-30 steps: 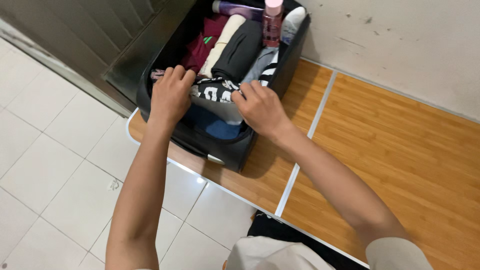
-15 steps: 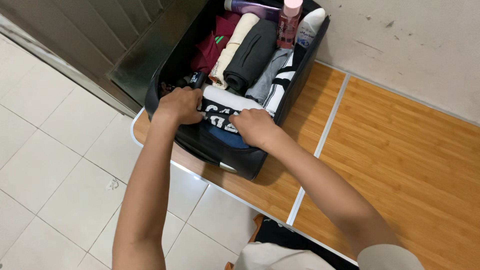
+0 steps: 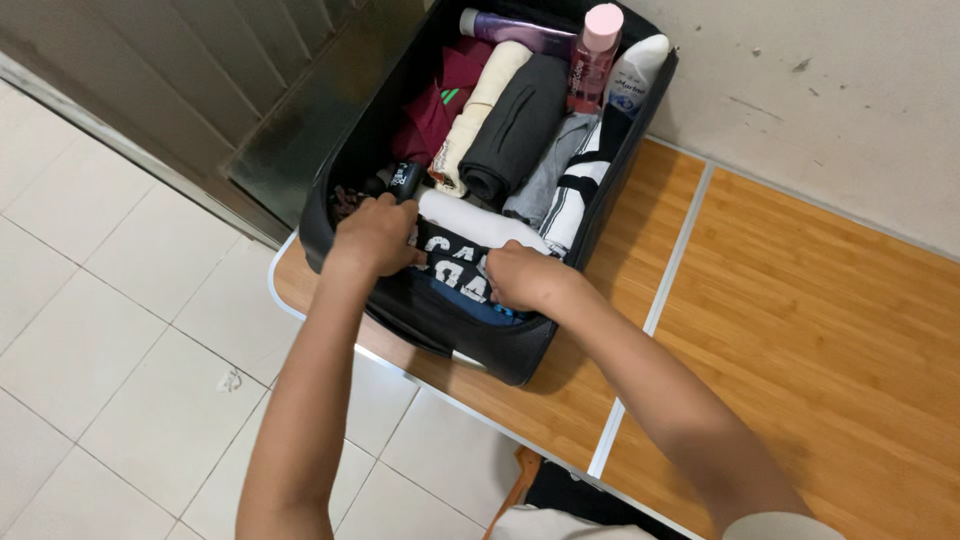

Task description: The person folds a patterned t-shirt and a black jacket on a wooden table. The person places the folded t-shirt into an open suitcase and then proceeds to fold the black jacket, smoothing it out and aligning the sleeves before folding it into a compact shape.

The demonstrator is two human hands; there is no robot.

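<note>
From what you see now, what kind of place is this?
Probably a room in a home. A black suitcase with rolled clothes and toiletry bottles lies on a wooden folding table over a white tiled floor.

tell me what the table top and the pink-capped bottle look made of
Table top: looks like wood or wood-look laminate, from its orange-brown grain, with a pale metal-looking strip across it. Pink-capped bottle: probably plastic, smooth and slightly glossy.

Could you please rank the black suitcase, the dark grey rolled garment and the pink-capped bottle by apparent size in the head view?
1. black suitcase, by far the largest.
2. dark grey rolled garment.
3. pink-capped bottle, smallest; its lower part is hidden among clothes, so only the visible part counts.
</note>
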